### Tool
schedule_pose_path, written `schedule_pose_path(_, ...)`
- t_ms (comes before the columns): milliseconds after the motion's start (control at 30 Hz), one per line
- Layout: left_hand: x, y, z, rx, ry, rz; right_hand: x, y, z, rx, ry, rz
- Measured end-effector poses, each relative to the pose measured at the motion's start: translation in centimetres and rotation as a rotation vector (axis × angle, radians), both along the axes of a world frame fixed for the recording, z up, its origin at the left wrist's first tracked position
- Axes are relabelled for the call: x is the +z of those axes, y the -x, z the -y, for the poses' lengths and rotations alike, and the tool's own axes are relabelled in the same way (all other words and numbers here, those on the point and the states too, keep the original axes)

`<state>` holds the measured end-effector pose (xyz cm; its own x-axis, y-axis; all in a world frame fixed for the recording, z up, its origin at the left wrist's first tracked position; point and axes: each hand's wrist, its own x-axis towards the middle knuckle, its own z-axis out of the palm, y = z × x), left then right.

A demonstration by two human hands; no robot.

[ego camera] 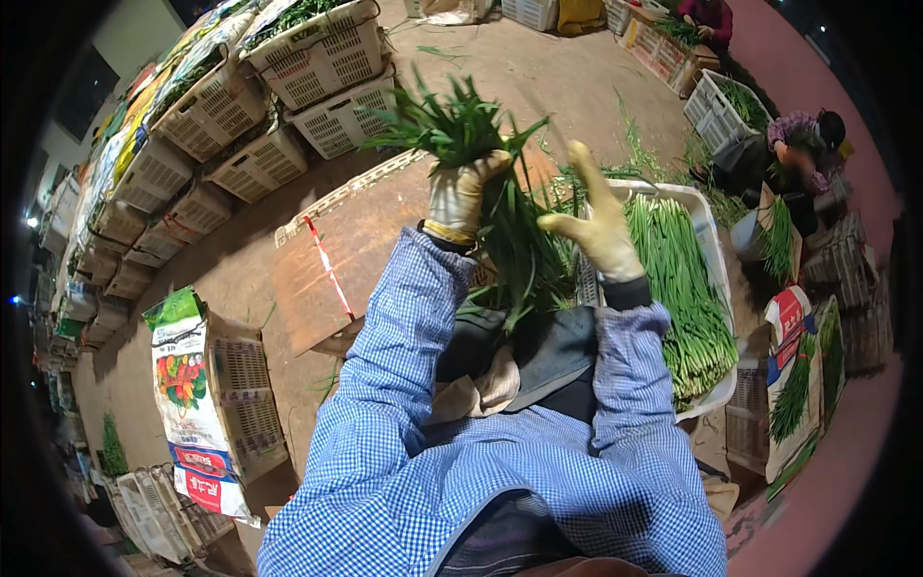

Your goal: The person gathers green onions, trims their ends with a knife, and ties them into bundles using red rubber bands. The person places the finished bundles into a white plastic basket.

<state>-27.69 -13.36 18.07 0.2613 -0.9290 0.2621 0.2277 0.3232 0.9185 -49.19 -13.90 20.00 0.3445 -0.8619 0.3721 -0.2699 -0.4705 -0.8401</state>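
My left hand [465,191], in a pale work glove, is closed around a bunch of long green leafy stalks, likely garlic chives [515,231]. Some leaf ends stick up past the fist, and the rest hangs down over my lap. My right hand [595,216], in a yellowish glove, is just right of the bunch, thumb and fingers spread, nothing held. Beside my right forearm, a white plastic crate [710,238] holds neatly laid green stalks [670,281] with pale ends. A wooden board [324,267] with a red-and-white strip lies left of my left hand.
Stacked white slatted crates [317,65] of greens line the upper left. A crate with a printed sack [191,389] stands left. Loose leaves litter the floor [461,61]. One person [804,144] sits at right, another [707,21] farther back. A sack-covered crate [793,382] is at lower right.
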Motion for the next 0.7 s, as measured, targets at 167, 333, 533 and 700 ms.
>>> schedule_pose_path(167,1.4,-2.0,1.3,0.314,0.270,0.963,3.0,-7.8,1.6,0.257,0.114,-0.252)
schedule_pose_path(333,4.8,-4.7,2.6,0.457,0.388,1.138,0.7,-12.4,6.7,0.135,0.909,-0.537)
schedule_pose_path(533,3.0,-8.0,5.5,0.072,0.091,0.530,3.2,-16.3,8.0,0.337,0.404,-0.721)
schedule_pose_path(700,-1.7,-10.8,8.2,-0.058,0.120,0.634,0.3,-19.8,10.4,0.346,0.612,-1.439)
